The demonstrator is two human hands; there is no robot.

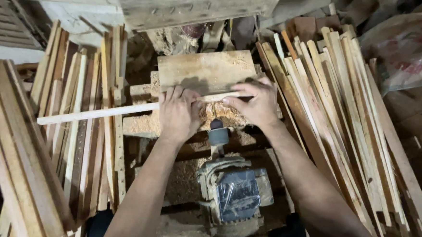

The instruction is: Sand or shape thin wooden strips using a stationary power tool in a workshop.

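Wooden slat [100, 113], long, thin and pale, lies crosswise before us over a sawdust-covered wooden block [206, 70]. Our left hand [178, 113] closes its fingers over the slat near its middle, pressing it down. Our right hand [255, 104] pinches the slat's right end between thumb and fingers. Just below the hands a dark spindle [218, 133] rises from a grey electric motor [236, 194] wrapped in plastic. We see stacks of similar slats leaning on the left [61, 125] and on the right [336, 110]. Sawdust [145, 124] coats the bench.
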